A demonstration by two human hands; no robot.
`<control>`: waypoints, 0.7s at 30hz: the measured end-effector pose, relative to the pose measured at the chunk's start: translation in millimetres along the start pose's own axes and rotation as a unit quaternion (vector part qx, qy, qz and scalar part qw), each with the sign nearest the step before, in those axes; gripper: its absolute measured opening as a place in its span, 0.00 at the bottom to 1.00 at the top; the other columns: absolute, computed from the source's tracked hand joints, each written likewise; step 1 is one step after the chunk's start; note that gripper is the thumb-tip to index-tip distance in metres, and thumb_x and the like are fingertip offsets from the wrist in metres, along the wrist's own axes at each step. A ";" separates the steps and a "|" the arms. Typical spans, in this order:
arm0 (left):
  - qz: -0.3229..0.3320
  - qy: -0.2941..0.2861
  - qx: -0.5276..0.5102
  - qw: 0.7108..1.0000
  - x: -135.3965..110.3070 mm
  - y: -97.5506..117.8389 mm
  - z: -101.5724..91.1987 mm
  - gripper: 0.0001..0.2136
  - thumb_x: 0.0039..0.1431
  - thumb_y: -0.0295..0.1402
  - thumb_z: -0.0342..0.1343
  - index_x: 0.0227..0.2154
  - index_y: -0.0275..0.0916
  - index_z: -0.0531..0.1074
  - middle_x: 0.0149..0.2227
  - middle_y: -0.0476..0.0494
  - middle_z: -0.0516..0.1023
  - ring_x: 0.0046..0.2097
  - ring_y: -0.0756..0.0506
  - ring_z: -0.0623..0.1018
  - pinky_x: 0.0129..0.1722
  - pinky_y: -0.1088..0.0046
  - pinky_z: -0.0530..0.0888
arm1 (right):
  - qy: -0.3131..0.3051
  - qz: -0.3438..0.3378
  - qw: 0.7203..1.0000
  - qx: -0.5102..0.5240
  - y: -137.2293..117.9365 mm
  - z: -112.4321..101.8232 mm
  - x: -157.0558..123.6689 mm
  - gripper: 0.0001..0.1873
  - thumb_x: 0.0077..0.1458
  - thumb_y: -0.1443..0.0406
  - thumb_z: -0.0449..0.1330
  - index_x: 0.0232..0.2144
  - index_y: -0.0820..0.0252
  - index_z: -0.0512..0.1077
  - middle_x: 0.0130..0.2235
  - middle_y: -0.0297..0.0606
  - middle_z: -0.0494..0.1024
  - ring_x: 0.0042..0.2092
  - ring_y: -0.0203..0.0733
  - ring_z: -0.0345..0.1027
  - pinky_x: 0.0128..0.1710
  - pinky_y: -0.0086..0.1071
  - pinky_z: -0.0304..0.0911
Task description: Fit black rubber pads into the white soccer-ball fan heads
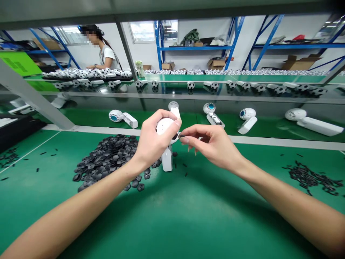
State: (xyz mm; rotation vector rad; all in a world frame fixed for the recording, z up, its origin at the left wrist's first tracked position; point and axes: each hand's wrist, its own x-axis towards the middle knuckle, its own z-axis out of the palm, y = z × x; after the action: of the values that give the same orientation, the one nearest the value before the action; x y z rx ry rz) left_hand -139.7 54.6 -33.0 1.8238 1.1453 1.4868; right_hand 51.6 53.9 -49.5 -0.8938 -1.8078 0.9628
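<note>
My left hand (153, 138) is closed round the round head of a white handheld fan (167, 158), held upright above the green table with its handle pointing down. My right hand (207, 144) pinches a small dark piece (179, 136) between thumb and forefinger, right against the fan's head. A heap of small black pieces (107, 158) lies on the mat just left of my left hand.
Several white fans (122, 117) lie on the conveyor strip behind my hands. A smaller scatter of black bits (309, 176) sits at the right. A slanted grey frame post (32, 99) stands at the left. A person (104, 50) works at the far bench with many fans.
</note>
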 end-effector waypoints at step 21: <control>0.022 -0.004 0.006 1.000 -3.8 -1.8 2.6 0.09 0.63 0.39 0.66 0.34 0.39 0.76 0.32 0.49 0.79 0.30 0.50 0.74 0.27 0.76 0.70 | 0.078 -0.034 0.996 0.023 -6.6 0.7 0.4 0.05 0.57 0.64 0.73 0.32 0.59 0.83 0.29 0.32 0.84 0.29 0.34 0.73 0.27 0.28 0.66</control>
State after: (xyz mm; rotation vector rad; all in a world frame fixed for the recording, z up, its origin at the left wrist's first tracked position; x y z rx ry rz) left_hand -137.8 52.6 -37.0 1.8727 1.1205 1.4979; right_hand 49.7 51.1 -43.7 -0.8490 -1.6657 0.8635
